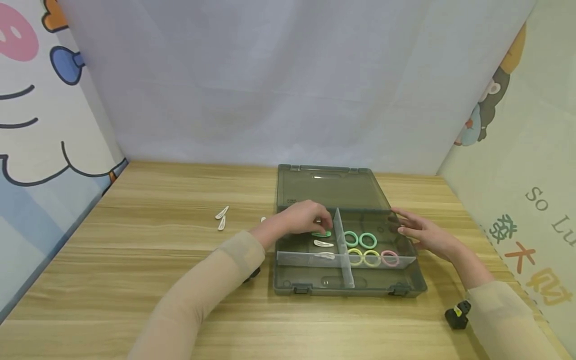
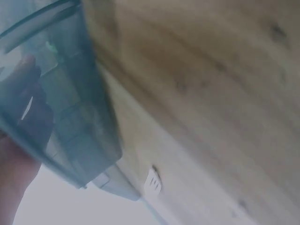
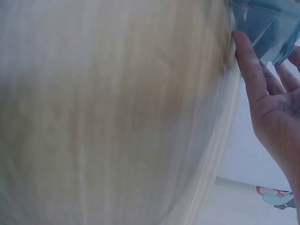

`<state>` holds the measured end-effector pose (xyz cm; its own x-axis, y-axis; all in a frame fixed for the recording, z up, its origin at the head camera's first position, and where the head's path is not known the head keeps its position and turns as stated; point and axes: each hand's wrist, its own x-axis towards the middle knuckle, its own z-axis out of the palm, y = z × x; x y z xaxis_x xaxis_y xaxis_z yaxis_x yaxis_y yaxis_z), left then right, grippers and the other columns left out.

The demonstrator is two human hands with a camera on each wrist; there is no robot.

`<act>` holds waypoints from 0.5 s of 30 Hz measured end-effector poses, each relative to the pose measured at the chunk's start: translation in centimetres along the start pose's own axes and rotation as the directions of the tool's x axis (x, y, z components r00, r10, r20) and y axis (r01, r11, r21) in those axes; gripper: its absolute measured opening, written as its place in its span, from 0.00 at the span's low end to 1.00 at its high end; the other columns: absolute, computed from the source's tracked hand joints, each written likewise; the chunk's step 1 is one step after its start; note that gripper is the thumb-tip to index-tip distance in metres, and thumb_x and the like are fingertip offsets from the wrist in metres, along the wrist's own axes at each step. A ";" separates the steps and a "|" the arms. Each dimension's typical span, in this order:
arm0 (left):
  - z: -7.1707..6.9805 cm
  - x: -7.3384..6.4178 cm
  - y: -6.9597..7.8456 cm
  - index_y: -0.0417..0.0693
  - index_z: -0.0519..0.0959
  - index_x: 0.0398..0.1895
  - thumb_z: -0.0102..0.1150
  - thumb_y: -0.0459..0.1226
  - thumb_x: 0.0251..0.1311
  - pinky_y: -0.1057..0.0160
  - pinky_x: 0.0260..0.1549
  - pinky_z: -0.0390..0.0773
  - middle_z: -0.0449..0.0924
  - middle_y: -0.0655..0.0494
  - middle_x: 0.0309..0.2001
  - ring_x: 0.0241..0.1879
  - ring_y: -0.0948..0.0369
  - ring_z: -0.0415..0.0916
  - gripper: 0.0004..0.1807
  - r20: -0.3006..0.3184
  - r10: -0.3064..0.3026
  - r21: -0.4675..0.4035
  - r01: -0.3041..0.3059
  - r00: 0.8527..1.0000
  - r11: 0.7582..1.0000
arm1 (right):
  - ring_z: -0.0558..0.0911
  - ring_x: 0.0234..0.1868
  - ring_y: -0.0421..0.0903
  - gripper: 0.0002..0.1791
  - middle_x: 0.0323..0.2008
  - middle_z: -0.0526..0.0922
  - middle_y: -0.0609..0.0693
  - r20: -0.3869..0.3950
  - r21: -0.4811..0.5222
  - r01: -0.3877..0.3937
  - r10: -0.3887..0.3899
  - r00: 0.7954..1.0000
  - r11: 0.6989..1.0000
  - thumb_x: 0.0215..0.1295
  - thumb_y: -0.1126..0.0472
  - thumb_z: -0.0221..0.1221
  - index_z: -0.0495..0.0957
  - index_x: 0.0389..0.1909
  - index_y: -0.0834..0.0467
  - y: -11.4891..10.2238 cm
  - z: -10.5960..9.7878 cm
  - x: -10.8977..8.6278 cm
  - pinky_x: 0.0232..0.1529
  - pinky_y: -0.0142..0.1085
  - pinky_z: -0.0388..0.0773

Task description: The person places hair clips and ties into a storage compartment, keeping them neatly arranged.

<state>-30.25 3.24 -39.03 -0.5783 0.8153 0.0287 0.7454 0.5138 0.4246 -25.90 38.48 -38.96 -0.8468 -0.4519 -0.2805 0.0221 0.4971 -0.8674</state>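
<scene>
My left hand (image 1: pixel 305 218) reaches into the back left compartment of a grey see-through box (image 1: pixel 350 291), fingers curled down. Its fingertips pinch a green hair clip (image 1: pixel 322 234) close over the compartment floor. Two white hair clips (image 1: pixel 323 243) lie in front of it, one partly seen through the divider. My right hand (image 1: pixel 425 234) rests on the box's right wall with spread fingers; the right wrist view shows a fingertip right at the box's edge. In the back right compartment lie several rings: green (image 1: pixel 368 241), yellow (image 1: pixel 372 258) and pink (image 1: pixel 389 258).
The box lid (image 1: pixel 333 187) lies folded back behind the box. Left of the box, two white hair clips (image 1: pixel 222 223) lie on the wooden table (image 1: pixel 135 250), and another (image 1: pixel 263 219) shows beside my left wrist. Clear dividers (image 1: pixel 310 259) part the box.
</scene>
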 end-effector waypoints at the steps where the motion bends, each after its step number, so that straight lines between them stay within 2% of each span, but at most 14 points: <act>1: -0.2 -0.2 0.1 0.53 0.82 0.44 0.63 0.39 0.59 0.69 0.39 0.75 0.81 0.63 0.40 0.39 0.68 0.76 0.10 0.002 0.001 -0.009 -0.001 1.000 1.000 | 0.42 0.70 0.71 0.37 0.72 0.38 0.68 0.001 -0.001 0.001 -0.001 1.000 1.000 0.73 0.52 0.47 0.40 0.75 0.53 0.0 0.0 0.0 0.56 0.68 0.60; 6: -1.2 -1.0 0.2 0.53 0.81 0.46 0.62 0.39 0.59 0.70 0.38 0.74 0.81 0.62 0.42 0.38 0.68 0.74 0.11 0.011 0.002 -0.009 -0.002 1.000 1.000 | 0.42 0.70 0.71 0.36 0.72 0.38 0.68 0.001 -0.005 0.002 -0.002 1.000 1.000 0.74 0.53 0.46 0.40 0.75 0.53 0.0 0.0 0.1 0.56 0.68 0.60; 10: -2.1 -1.7 0.2 0.49 0.82 0.46 0.63 0.37 0.58 0.68 0.35 0.73 0.82 0.57 0.41 0.34 0.65 0.74 0.13 0.003 0.020 -0.010 -0.020 1.000 1.000 | 0.42 0.70 0.71 0.36 0.72 0.38 0.68 0.003 -0.004 0.002 -0.002 1.000 1.000 0.74 0.53 0.46 0.39 0.75 0.53 0.0 0.0 0.1 0.56 0.68 0.59; 15: -3.3 -2.8 -0.1 0.45 0.81 0.46 0.64 0.34 0.56 0.66 0.36 0.74 0.82 0.52 0.40 0.34 0.64 0.74 0.13 -0.005 0.042 -0.027 -0.042 0.999 0.999 | 0.41 0.69 0.72 0.36 0.72 0.37 0.68 0.003 -0.012 0.004 -0.004 1.000 1.000 0.74 0.52 0.46 0.39 0.75 0.53 0.0 0.0 0.1 0.55 0.68 0.60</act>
<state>-29.76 0.04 -36.18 -0.5483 0.8348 0.0507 0.7599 0.4720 0.4470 -25.97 38.40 -39.00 -0.8451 -0.4563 -0.2785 0.0123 0.5042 -0.8635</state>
